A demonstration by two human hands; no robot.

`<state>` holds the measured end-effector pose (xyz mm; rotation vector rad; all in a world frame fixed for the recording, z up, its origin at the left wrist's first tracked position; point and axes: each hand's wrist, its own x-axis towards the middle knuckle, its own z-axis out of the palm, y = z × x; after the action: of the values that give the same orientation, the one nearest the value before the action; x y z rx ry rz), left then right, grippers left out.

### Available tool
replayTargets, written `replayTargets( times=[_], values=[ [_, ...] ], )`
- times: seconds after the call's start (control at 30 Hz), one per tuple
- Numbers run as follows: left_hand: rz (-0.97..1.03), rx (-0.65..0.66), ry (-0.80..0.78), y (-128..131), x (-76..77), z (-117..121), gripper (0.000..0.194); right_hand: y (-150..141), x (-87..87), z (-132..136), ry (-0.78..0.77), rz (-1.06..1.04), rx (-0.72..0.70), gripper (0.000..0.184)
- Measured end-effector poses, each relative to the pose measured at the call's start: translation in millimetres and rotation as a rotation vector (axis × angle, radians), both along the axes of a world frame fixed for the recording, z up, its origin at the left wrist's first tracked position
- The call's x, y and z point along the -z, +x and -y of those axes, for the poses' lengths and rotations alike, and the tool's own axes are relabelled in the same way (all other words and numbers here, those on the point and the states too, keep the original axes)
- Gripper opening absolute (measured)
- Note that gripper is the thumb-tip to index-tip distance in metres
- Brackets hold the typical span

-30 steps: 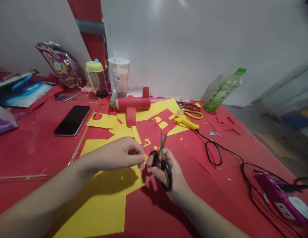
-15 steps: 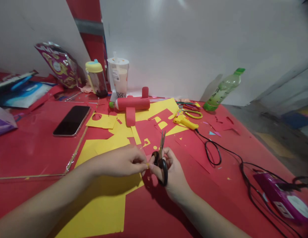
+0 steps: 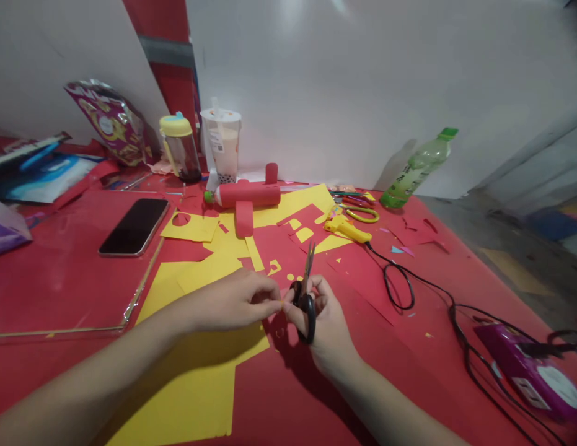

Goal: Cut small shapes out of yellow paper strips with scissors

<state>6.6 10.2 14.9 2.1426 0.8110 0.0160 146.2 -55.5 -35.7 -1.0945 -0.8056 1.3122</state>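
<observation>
My right hand (image 3: 329, 322) is closed on black-handled scissors (image 3: 308, 316), whose blades point up and away from me. Its thumb and fingertips meet those of my left hand (image 3: 244, 300) at a tiny yellow scrap of paper (image 3: 282, 303), mostly hidden by the fingers. My left hand is closed in a pinch on that scrap. Below lie large yellow sheets (image 3: 190, 384) and small cut yellow bits (image 3: 274, 267). Farther back lies a bottle wrapped in red paper (image 3: 255, 194), with red strips standing off it and a green cap.
A phone (image 3: 136, 227) lies on the left. Behind stand a yellow-lidded cup (image 3: 188, 158), a bubble tea cup (image 3: 229, 152) and a snack bag (image 3: 109, 124). On the right are a yellow glue gun (image 3: 351, 230), its black cord, a green bottle (image 3: 421, 167) and a purple power strip (image 3: 525, 371).
Both hands have shifted slightly right and away from me, still meeting at the fingertips. The scissors tilt a little more to the right. Objects on the table stay put.
</observation>
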Motion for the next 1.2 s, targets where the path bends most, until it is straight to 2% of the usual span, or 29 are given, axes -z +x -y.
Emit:
replayTargets(
  times=[0.17,0.4,0.7,0.8,1.03,1.2],
  values=[
    [0.022,-0.03,0.09,0.1,1.8,2.2,0.025,0.1,0.5,0.5,-0.002,-0.005,0.0,0.038],
    [0.033,-0.175,0.148,-4.0,-1.4,-3.3,0.023,-1.1,0.1,-0.4,-0.006,0.044,0.05,0.033],
    [-0.004,-0.338,0.066,-14.1,-6.8,-15.7,0.025,-2.8,0.6,1.3,0.001,0.067,0.044,0.03],
    [0.014,-0.39,0.095,-17.4,2.7,-19.1,0.025,-1.6,1.3,1.5,0.01,0.063,0.056,0.03],
    [0.004,-0.484,0.256,-19.1,42.2,-12.5,0.024,4.1,3.1,-0.1,0.057,0.105,0.074,0.03],
    [0.081,-0.585,0.259,-13.7,51.5,-3.0,0.023,8.5,4.0,-5.4,0.084,0.161,0.136,0.027]
  ],
)
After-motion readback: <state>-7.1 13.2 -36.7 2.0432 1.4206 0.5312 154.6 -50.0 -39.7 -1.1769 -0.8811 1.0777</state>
